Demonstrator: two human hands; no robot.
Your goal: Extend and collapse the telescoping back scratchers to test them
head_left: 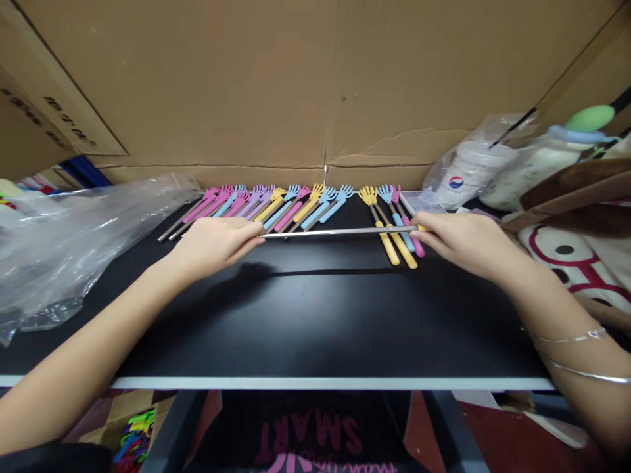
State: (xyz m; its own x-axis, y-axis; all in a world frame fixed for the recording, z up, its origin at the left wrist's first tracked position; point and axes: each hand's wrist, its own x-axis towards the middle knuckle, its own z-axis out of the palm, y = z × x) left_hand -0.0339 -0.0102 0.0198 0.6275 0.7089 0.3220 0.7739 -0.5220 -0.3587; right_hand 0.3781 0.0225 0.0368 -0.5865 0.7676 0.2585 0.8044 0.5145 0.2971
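Stretched between my two hands, just above the table, is a back scratcher's thin metal rod [330,232]. My left hand [221,243] is closed round its left end. A bit of yellow shows where my right hand [451,240] pinches the other end; the rest of both ends is hidden in my fingers. Behind my left hand lies a row of back scratchers [293,207] with pink, blue, purple and yellow claw heads and metal shafts. Close to my right hand is a smaller group of back scratchers [384,240] in yellow, blue and pink, handles towards me.
Clear plastic bags [93,243] cover the table's left side. At right stand a Pepsi cup [473,171] in a bag, a bottle [547,164] and a plush item [572,256]. Cardboard [276,85] walls the back. Below left, a box holds colourful pieces [135,437].
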